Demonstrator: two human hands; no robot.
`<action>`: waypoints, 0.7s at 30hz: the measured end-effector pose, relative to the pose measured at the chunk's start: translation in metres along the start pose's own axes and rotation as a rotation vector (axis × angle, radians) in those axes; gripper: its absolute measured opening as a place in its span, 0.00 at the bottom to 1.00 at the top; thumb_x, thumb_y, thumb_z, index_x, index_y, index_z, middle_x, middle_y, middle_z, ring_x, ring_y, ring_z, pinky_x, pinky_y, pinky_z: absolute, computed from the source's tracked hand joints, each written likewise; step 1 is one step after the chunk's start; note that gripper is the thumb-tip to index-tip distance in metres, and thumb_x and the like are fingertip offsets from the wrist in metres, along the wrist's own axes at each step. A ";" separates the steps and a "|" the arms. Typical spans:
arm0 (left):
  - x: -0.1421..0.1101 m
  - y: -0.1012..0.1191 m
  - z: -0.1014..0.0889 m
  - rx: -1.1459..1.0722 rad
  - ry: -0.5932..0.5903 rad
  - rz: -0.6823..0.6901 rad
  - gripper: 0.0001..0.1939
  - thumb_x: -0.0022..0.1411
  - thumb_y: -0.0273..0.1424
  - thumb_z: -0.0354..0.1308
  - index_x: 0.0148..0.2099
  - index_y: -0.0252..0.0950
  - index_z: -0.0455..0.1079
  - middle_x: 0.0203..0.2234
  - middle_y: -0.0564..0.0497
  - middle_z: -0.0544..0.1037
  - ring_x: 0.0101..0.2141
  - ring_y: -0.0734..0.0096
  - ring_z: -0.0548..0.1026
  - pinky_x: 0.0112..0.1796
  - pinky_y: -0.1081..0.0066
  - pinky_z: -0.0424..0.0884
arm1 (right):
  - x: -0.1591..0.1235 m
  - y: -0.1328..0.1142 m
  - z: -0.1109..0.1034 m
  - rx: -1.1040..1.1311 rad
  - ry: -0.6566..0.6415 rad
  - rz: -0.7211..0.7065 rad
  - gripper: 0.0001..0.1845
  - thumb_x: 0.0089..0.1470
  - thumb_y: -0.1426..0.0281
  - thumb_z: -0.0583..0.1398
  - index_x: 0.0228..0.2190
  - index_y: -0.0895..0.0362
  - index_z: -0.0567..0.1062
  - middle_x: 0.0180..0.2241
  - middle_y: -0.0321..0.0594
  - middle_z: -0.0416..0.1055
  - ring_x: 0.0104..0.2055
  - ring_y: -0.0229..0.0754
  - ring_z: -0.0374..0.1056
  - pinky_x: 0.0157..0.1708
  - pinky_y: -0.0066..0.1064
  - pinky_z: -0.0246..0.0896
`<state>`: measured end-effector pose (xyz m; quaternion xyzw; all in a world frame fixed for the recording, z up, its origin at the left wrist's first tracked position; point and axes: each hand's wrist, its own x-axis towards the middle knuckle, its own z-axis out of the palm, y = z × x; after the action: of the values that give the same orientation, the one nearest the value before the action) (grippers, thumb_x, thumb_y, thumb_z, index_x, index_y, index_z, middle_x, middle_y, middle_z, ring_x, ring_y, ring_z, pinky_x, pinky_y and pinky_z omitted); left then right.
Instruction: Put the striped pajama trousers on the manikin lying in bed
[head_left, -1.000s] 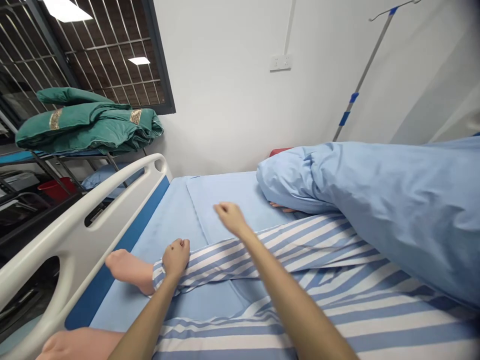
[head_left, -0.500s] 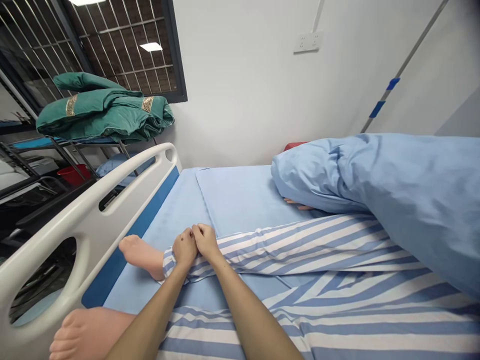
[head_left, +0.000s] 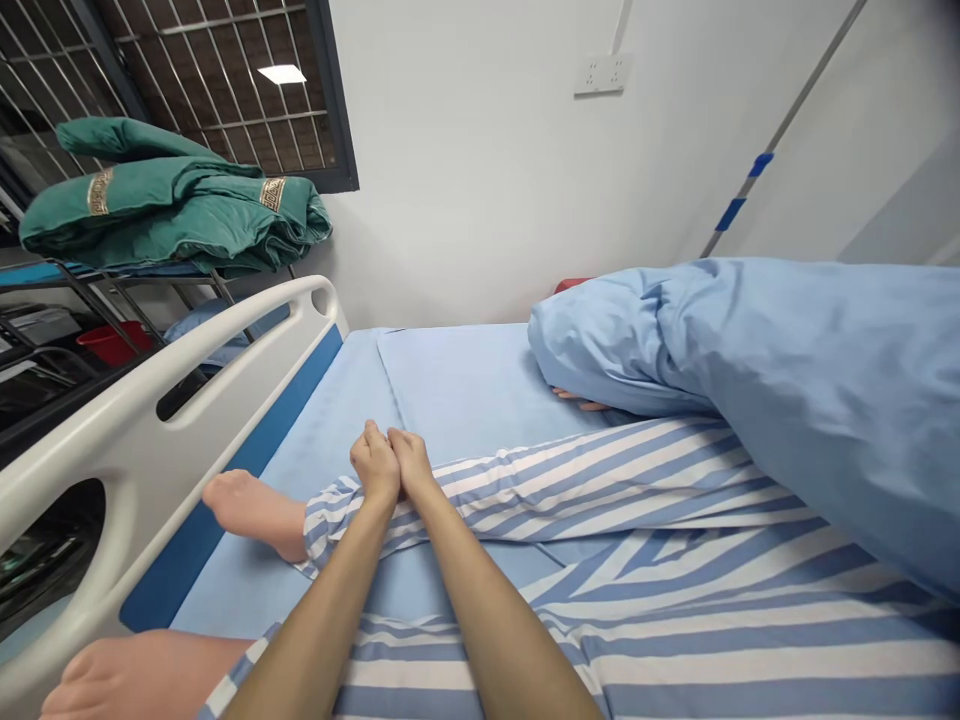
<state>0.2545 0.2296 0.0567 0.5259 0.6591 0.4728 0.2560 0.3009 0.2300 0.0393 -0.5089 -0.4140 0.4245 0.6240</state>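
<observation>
My right hand (head_left: 412, 463) has come down from the air above the bed and now sits against my left hand (head_left: 374, 465), the two pressed side by side. My left hand has slid up off the cuff (head_left: 322, 520) onto the striped trouser leg (head_left: 525, 490), leaving the cuff uncovered beside the foot (head_left: 251, 512). A strip of stripes now shows by the lower foot (head_left: 142, 680), left of my forearm (head_left: 315, 630). My view has turned: the wall socket (head_left: 602, 73) sits higher and further right, and the IV pole (head_left: 780, 125) runs out of the top of the frame, its hook gone from view.
</observation>
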 end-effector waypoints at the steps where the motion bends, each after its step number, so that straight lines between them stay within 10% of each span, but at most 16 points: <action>1: 0.000 -0.005 0.001 0.018 0.030 -0.012 0.21 0.62 0.40 0.32 0.21 0.39 0.53 0.16 0.52 0.66 0.22 0.74 0.62 0.27 0.72 0.59 | 0.001 0.000 0.000 -0.051 -0.003 0.000 0.16 0.46 0.62 0.51 0.14 0.55 0.59 0.14 0.29 0.54 0.21 0.34 0.51 0.22 0.26 0.48; 14: -0.005 -0.012 0.003 0.303 -0.105 0.081 0.20 0.64 0.35 0.37 0.27 0.38 0.66 0.28 0.48 0.76 0.31 0.70 0.71 0.33 0.72 0.59 | -0.001 -0.002 0.000 0.145 0.133 0.131 0.12 0.43 0.64 0.52 0.15 0.54 0.55 0.14 0.28 0.50 0.20 0.33 0.49 0.19 0.26 0.49; 21: -0.008 -0.007 0.000 0.409 -0.173 0.134 0.17 0.64 0.31 0.39 0.36 0.36 0.70 0.33 0.44 0.76 0.33 0.67 0.72 0.33 0.71 0.59 | -0.003 -0.042 -0.025 -0.467 -0.044 -0.201 0.15 0.45 0.65 0.52 0.13 0.55 0.57 0.14 0.28 0.53 0.21 0.33 0.50 0.22 0.26 0.44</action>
<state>0.2544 0.2217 0.0493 0.6481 0.6804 0.2985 0.1674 0.3279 0.2148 0.0770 -0.5863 -0.5629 0.2643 0.5192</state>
